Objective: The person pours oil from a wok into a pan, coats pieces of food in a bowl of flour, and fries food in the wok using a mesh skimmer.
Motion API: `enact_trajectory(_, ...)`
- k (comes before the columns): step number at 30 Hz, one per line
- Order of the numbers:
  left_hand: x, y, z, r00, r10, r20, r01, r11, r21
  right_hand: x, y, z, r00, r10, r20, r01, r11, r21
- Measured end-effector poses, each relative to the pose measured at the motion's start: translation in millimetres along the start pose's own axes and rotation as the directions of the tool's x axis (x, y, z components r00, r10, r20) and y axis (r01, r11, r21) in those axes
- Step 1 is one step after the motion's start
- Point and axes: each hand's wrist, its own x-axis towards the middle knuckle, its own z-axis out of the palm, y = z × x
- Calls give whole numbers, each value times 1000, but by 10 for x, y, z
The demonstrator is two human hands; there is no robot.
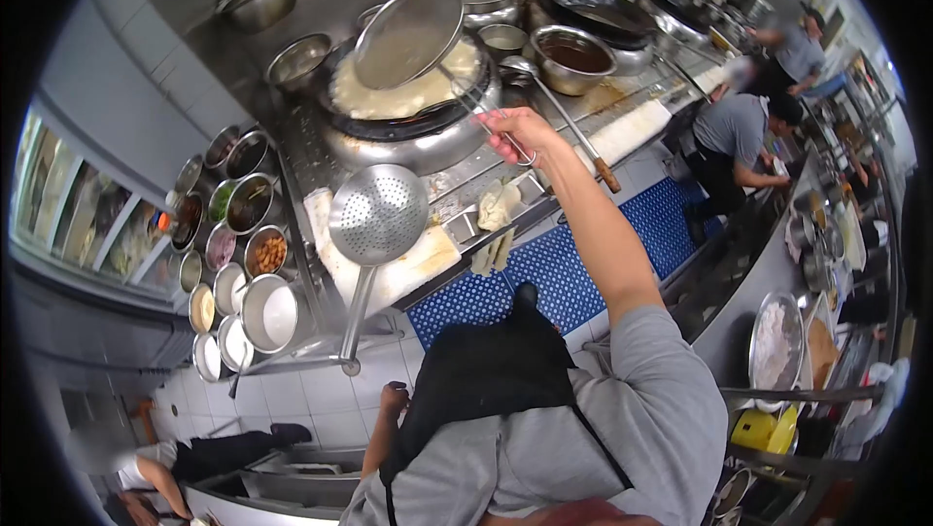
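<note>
My right hand (515,135) is closed around the wire handle of a round fine-mesh strainer (408,37). The strainer is tilted over a large wok (389,127) that holds pale, foamy liquid (364,98). My left hand (394,398) hangs low beside my black apron (486,361), its fingers curled and nothing visible in them. A perforated skimmer (379,213) rests on a white cloth (423,262) at the stove's front edge, its handle sticking out towards me. Right of the wok, a ladle (573,122) with a wooden grip lies across the stove edge, near a bowl of dark sauce (573,59).
Metal pots of seasonings (269,312) crowd a rack on the left. More woks (598,20) line the stove to the right. A co-worker (734,137) in grey bends over the right counter; another person (194,458) is at lower left. A blue patterned mat (622,254) covers the floor.
</note>
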Motion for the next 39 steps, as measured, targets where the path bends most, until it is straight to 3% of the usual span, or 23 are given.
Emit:
enact_trajectory(3,-5,207,-48,998,50,35,-51,998,21,118,154,-420,987,90,130,-93,996,16)
enact_trajectory(6,106,416,-46,992,126,21,-127,992,13,174,296,-697,974,187,-125,-219,918,-332)
enact_trajectory(7,161,520,0,987,159,-1,-159,987,5,308,447,-995,983,173,-60,-179,848,-498)
enact_trajectory(9,158,1007,104,996,88,-26,-88,996,13,186,514,-1107,987,87,-132,-143,849,-509)
enact_trajectory(12,572,1337,410,980,192,54,-180,968,-172,-274,451,-1059,957,-37,-287,-161,755,-635)
enact_trajectory(14,804,1706,657,973,208,98,-181,955,-236,-396,844,-1318,802,-548,-239,48,457,-888)
enact_trajectory(16,840,2240,888,972,221,84,-189,940,-284,-783,933,-1262,661,-675,-328,205,583,-786)
enact_trajectory(18,718,2826,1088,975,214,66,-179,922,-343,-1172,1108,-1245,792,-471,-388,259,835,-486)
enact_trajectory(20,593,3350,1246,981,189,42,-155,898,-411,-1521,1321,-1209,855,-317,-409,195,929,-314)
enact_trajectory(24,778,3636,1558,976,107,187,-20,910,-414,-1977,1968,-1314,918,-123,-376,4,953,-302)
enact_trajectory(28,823,3612,1702,937,332,110,-316,938,-145,-2140,2285,-1308,924,19,-382,-130,955,-267)
enact_trajectory(29,785,3565,1683,897,440,45,-442,896,52,-2166,2216,-1263,930,9,-367,-143,930,-338)
enact_trajectory(31,765,3453,1584,727,685,50,-633,641,433,-2075,2360,-1162,933,-128,-336,-45,885,-463)
enact_trajectory(32,753,3451,1603,596,794,120,-691,431,580,-1927,2596,-1152,866,-447,-226,162,677,-718)
enact_trajectory(33,711,3442,1617,611,781,129,-760,533,371,-1938,2420,-1015,931,-243,-272,18,775,-631)
enact_trajectory(34,665,3467,1598,641,752,153,-767,624,150,-1873,2426,-891,908,-314,-278,51,740,-671)
enact_trajectory(36,262,3699,1554,869,412,272,-381,910,-161,-1704,2458,-625,932,-272,-241,58,766,-640)
enact_trajectory(37,236,3712,1553,897,323,303,-227,923,-310,-1611,2504,-488,946,-269,-183,79,736,-673)
enact_trajectory(39,221,3728,1483,823,320,468,-33,851,-524,-1494,2661,-159,888,-414,-201,197,738,-646)
